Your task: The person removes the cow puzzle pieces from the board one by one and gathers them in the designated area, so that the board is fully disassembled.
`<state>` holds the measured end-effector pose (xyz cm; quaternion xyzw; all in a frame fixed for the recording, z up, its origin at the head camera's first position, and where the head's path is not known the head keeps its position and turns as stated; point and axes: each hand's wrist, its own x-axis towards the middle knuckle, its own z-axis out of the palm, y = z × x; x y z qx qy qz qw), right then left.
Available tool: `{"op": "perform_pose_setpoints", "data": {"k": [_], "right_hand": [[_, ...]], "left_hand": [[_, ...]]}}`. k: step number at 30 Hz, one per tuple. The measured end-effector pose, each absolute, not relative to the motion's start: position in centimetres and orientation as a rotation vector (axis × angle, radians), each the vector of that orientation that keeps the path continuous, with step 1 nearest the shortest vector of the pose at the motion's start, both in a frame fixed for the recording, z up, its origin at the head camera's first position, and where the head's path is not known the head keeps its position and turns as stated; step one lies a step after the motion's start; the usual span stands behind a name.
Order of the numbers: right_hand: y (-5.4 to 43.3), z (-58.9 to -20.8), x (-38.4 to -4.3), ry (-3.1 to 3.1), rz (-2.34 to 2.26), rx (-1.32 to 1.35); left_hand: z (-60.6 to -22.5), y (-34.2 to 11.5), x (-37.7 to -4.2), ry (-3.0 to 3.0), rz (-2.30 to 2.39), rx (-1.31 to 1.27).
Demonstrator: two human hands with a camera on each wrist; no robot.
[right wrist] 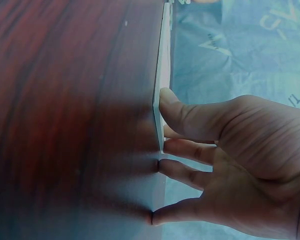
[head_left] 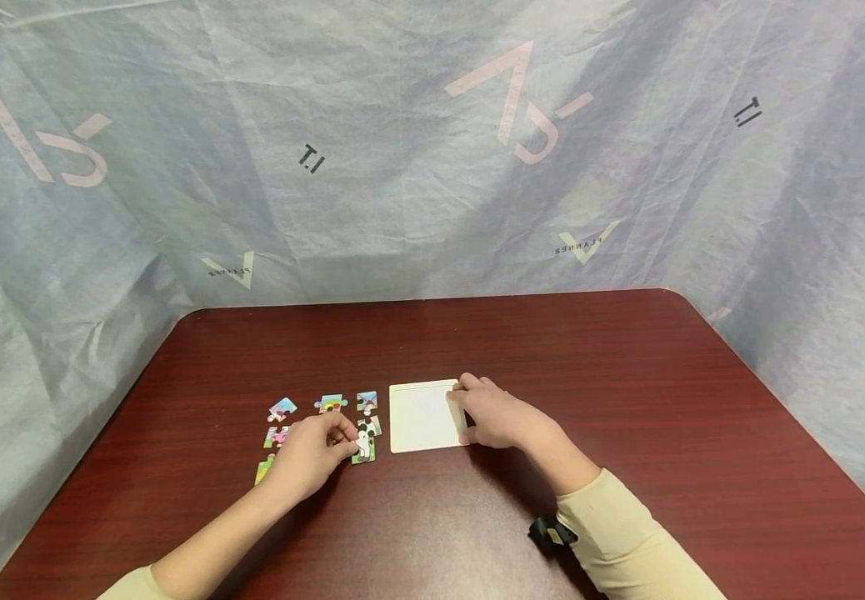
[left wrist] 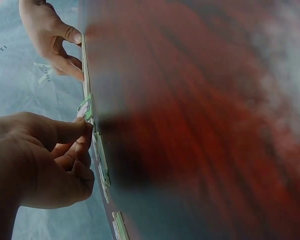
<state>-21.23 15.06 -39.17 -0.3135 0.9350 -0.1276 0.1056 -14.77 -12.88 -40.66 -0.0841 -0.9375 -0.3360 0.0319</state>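
Note:
My left hand (head_left: 311, 454) pinches a jigsaw piece (head_left: 362, 447) with a black-and-white animal on green, between thumb and fingertips. In the left wrist view that piece (left wrist: 85, 107) stands tilted just above the table's surface. Beside it in the head view lies another piece (head_left: 369, 425), partly covered. My right hand (head_left: 496, 412) rests at the right edge of a pale, shallow puzzle tray (head_left: 425, 417). Its thumb touches the tray's near right corner, and its spread fingers reach the far right corner. From the right wrist, the outer fingertips (right wrist: 154, 218) come down on the table.
Several loose jigsaw pieces lie left of the tray, among them a blue one (head_left: 367, 401), a green-and-red one (head_left: 331, 402) and a green one (head_left: 263, 469) partly behind my left hand. A dark red table (head_left: 590, 358) carries everything, with a printed cloth (head_left: 402, 167) hanging behind.

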Motion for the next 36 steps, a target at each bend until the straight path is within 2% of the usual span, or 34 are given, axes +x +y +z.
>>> {"op": "perform_pose_setpoints", "data": {"k": [36], "right_hand": [[14.87,-39.22,-21.04,2.749,-0.368,-0.888]], "left_hand": [[-40.72,-12.68,-14.63,-2.935,-0.897,-0.332]]}}
